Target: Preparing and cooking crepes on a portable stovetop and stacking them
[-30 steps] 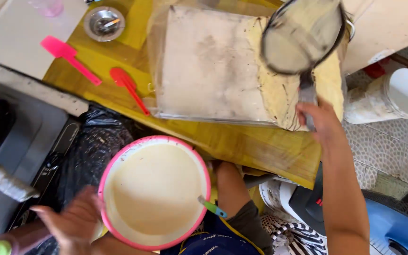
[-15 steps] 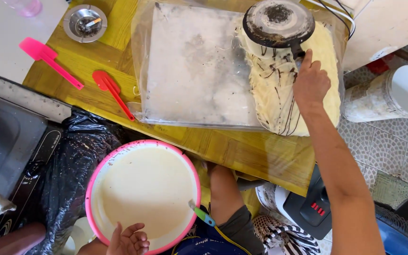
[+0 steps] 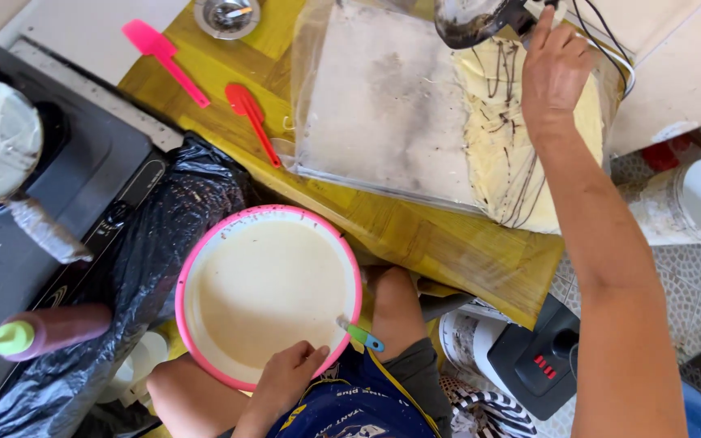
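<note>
My right hand (image 3: 557, 69) is stretched out over the far end of the yellow wooden board (image 3: 415, 235), fingers closed round the handle of a small dark pan (image 3: 476, 18) tipped over a pale crepe (image 3: 521, 138) streaked with dark lines; the crepe lies on a clear plastic sheet (image 3: 383, 105), its near edge close to the board's edge. My left hand (image 3: 285, 381) sits low, fingers curled loosely on the near rim of a pink bowl of batter (image 3: 269, 292) — a small green-handled tool (image 3: 360, 332) rests on the rim just right of it. Beyond the left hand, a red spatula (image 3: 251, 118) and a pink spatula (image 3: 164, 58) lie on bare board; further left sits a black plastic bag (image 3: 164, 219) and a stove (image 3: 66, 178).
</note>
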